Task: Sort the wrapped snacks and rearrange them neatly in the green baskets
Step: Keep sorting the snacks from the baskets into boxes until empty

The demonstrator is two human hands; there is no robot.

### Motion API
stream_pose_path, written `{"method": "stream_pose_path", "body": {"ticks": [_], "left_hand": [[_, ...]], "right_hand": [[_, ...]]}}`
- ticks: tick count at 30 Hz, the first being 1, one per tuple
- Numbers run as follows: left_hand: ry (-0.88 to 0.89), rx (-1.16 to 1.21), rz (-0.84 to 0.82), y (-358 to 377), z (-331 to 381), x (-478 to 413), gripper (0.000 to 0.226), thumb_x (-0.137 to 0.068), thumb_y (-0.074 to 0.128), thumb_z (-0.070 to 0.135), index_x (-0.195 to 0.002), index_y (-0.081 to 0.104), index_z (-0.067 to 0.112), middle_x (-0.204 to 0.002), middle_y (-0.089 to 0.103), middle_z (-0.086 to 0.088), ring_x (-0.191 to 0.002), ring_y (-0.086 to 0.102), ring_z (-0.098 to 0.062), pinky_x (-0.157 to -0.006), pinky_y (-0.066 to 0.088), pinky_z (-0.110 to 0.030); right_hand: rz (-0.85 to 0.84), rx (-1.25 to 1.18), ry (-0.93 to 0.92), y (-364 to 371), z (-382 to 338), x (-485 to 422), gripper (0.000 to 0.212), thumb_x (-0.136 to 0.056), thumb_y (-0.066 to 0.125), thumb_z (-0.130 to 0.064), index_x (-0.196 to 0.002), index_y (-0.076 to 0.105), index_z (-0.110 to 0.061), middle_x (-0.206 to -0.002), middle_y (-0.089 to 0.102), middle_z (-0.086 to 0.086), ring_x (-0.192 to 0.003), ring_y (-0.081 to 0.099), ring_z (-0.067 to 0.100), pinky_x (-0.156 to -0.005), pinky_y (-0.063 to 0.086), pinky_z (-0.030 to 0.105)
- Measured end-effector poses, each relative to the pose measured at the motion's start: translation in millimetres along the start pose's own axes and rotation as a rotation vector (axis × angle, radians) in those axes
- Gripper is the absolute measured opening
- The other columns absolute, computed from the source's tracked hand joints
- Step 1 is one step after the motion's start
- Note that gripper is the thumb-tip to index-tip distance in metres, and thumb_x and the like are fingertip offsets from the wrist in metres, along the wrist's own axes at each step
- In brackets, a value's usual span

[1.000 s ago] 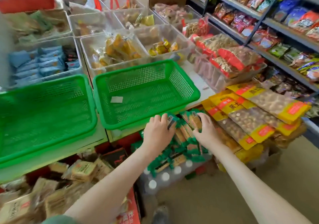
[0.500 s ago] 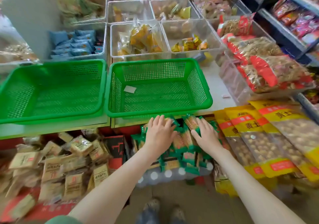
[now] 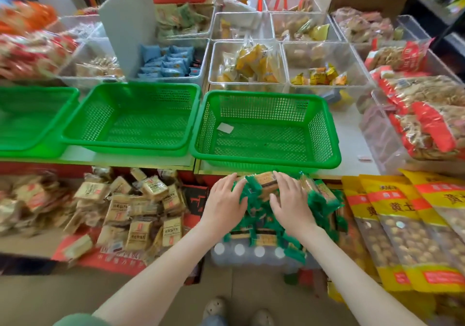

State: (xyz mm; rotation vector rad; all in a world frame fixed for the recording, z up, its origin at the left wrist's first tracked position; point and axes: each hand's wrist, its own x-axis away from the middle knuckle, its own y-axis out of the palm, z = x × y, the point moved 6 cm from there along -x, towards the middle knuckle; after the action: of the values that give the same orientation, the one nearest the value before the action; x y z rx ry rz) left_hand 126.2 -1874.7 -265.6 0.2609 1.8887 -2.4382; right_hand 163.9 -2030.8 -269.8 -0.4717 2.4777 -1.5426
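Observation:
A heap of green-wrapped snacks lies on a low stack just below the counter's front edge. My left hand and my right hand rest on the heap side by side, fingers stretched forward. They press a bunch of the packets between them. Straight above them on the counter stands a green basket holding only a small white slip. A second green basket and a third green basket stand to its left with nothing in them.
Tan wrapped snacks are piled low on the left. Yellow bags of nuts lie on the right. A pack of bottles sits under the green heap. Clear bins of snacks fill the counter behind the baskets.
My hands have drawn a little closer together on the green heap, bunching packets between them. The view has swung left, and a third basket now shows.

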Motion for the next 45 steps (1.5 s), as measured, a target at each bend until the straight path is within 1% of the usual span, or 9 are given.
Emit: {"method": "stream_pose_path", "body": {"ticks": [8, 13, 19, 22, 26, 31, 35, 39, 45], "left_hand": [[-0.181, -0.113, -0.060, -31, -142, 56, 0.046, -0.073, 0.076, 0.007, -0.117, 0.065, -0.001, -0.117, 0.063, -0.025, -0.107, 0.061, -0.041, -0.091, 0.049, -0.050], [-0.107, -0.204, -0.175, -40, -235, 77, 0.048, -0.071, 0.076, 0.012, -0.116, 0.064, 0.002, -0.115, 0.063, -0.021, -0.102, 0.062, -0.040, -0.091, 0.049, -0.050], [0.114, -0.314, -0.309, -26, -314, 103, 0.058, -0.071, 0.077, 0.033, -0.123, 0.065, 0.008, -0.115, 0.066, -0.017, -0.106, 0.064, -0.034, -0.096, 0.045, -0.054], [0.148, -0.293, -0.383, -19, -323, 110, 0.062, -0.089, 0.042, 0.041, -0.144, 0.043, 0.011, -0.131, 0.058, -0.014, -0.123, 0.053, -0.032, -0.112, 0.025, -0.053], [0.134, -0.390, -0.576, -14, -323, 103, 0.089, -0.092, 0.048, 0.050, -0.154, -0.003, 0.013, -0.158, 0.020, -0.012, -0.146, 0.015, -0.030, -0.116, -0.006, -0.058], [0.141, -0.421, -0.538, -22, -322, 98, 0.083, -0.088, 0.056, 0.037, -0.153, 0.012, 0.010, -0.146, 0.038, -0.012, -0.136, 0.032, -0.031, -0.116, -0.004, -0.059], [0.179, -0.461, -0.533, -34, -309, 91, 0.072, -0.089, 0.055, 0.027, -0.149, 0.022, 0.007, -0.140, 0.043, -0.014, -0.132, 0.037, -0.033, -0.116, -0.003, -0.056], [0.191, -0.483, -0.509, -50, -299, 83, 0.064, -0.088, 0.056, 0.032, -0.143, 0.032, 0.010, -0.134, 0.047, -0.015, -0.127, 0.040, -0.034, -0.116, 0.001, -0.056], [0.134, -0.458, -0.373, -89, -286, 84, 0.068, -0.089, 0.051, 0.039, -0.147, 0.028, 0.013, -0.135, 0.044, -0.012, -0.128, 0.038, -0.032, -0.117, 0.005, -0.055]], "right_hand": [[-0.094, -0.035, -0.212, 65, -105, -22, 0.055, -0.094, 0.052, -0.019, -0.145, 0.035, -0.009, -0.144, 0.041, 0.008, -0.133, 0.035, 0.025, -0.111, 0.026, 0.042], [-0.170, -0.103, -0.248, 118, -176, -47, 0.056, -0.097, 0.050, -0.023, -0.148, 0.030, -0.013, -0.147, 0.038, 0.006, -0.135, 0.032, 0.022, -0.112, 0.027, 0.038], [-0.371, -0.151, -0.053, 185, -237, -82, 0.068, -0.098, 0.045, -0.042, -0.154, 0.009, -0.026, -0.156, 0.026, 0.004, -0.142, 0.023, 0.023, -0.113, 0.021, 0.040], [-0.438, -0.118, 0.032, 206, -245, -90, 0.070, -0.098, 0.045, -0.045, -0.154, 0.007, -0.026, -0.155, 0.028, 0.005, -0.140, 0.027, 0.026, -0.111, 0.023, 0.043], [-0.419, -0.086, 0.083, 213, -247, -94, 0.067, -0.095, 0.049, -0.041, -0.152, 0.019, -0.021, -0.147, 0.039, 0.006, -0.134, 0.035, 0.027, -0.108, 0.027, 0.042], [-0.283, -0.184, 0.133, 205, -246, -95, 0.065, -0.090, 0.059, -0.031, -0.147, 0.029, -0.020, -0.133, 0.047, 0.005, -0.123, 0.043, 0.024, -0.105, 0.035, 0.042], [-0.210, -0.235, 0.149, 195, -240, -83, 0.066, -0.090, 0.060, -0.029, -0.147, 0.027, -0.019, -0.139, 0.043, 0.004, -0.127, 0.038, 0.022, -0.108, 0.033, 0.045], [-0.179, -0.257, 0.148, 185, -229, -66, 0.068, -0.090, 0.060, -0.029, -0.148, 0.026, -0.019, -0.139, 0.044, 0.005, -0.126, 0.039, 0.023, -0.106, 0.035, 0.047], [-0.137, -0.380, 0.141, 170, -232, -50, 0.066, -0.089, 0.061, -0.027, -0.146, 0.027, -0.023, -0.136, 0.044, 0.004, -0.123, 0.041, 0.020, -0.106, 0.037, 0.044]]}}
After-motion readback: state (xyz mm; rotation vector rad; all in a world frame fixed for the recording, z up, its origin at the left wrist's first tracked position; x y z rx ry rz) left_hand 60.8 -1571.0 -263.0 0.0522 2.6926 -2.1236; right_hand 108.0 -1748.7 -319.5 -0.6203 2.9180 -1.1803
